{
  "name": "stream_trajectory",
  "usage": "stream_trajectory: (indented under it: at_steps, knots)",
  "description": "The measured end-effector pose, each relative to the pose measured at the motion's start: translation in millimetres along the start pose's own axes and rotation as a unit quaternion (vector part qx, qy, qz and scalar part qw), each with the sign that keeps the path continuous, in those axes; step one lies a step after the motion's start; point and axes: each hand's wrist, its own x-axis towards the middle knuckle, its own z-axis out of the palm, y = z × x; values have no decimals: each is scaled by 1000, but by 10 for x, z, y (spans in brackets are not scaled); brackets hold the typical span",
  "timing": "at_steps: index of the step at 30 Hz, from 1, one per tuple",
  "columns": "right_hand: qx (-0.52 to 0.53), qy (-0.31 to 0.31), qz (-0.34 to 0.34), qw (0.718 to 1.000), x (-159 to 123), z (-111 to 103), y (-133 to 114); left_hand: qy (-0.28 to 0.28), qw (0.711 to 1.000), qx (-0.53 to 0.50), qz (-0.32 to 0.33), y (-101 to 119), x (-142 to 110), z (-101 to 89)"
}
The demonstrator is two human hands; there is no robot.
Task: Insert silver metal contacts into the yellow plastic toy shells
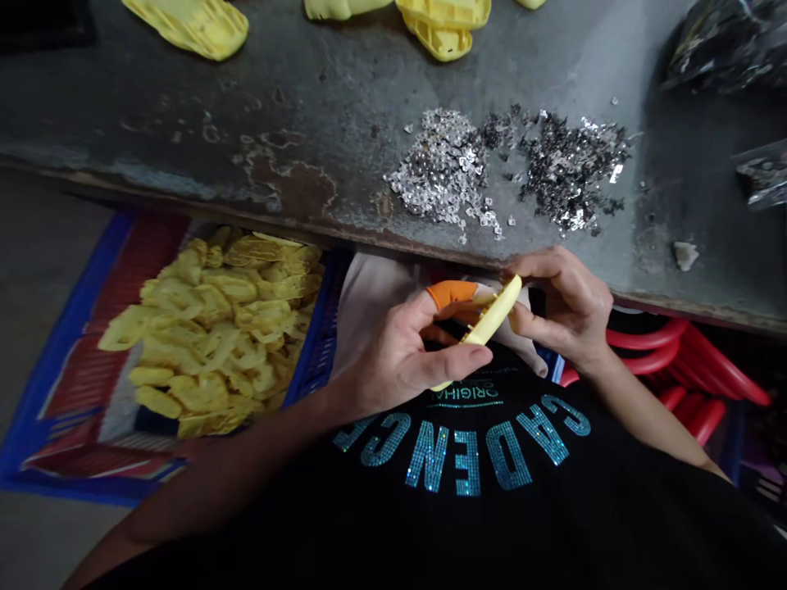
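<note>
My left hand (406,352) grips a curved yellow plastic part (495,311) between thumb and fingers, with an orange finger cot (452,293) on one finger. The part is tilted edge-on, and small pegs show along its inner side. At its upper end, my right hand (566,303) has thumb and forefinger curled around the tip. Whether a small piece sits between those right fingertips is hidden. Just beyond my hands, on the metal worktable (344,106), lie a heap of small silvery metal clips (443,168) and a darker heap of similar clips (571,168).
A blue-and-red crate (52,369) full of yellow plastic parts (221,328) stands at lower left. More yellow shells (197,29) lie along the table's far side. Clear plastic bags (731,49) rest at right. Red curved parts (682,360) sit below the table edge.
</note>
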Motion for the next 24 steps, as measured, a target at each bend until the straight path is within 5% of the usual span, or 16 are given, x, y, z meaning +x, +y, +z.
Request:
stream_trajectory:
  at_steps: [7,15,19,22,24]
  knots:
    - [200,37,159,966,-17,24,-101,-54,965,-248,-69,99,122,-82]
    - [275,45,183,943,23,14,-239,-93,945,-295,-106,27,204,-193]
    - [336,62,242,908,13,90,-195,-63,984,-166,-32,-2,119,-230]
    - [425,16,348,836,-29,247,-143,-19,994,64,88,-18,-1,-343]
    - [470,-53,414,778,-58,371,-121,-31,985,127,108,-53,-64,-437]
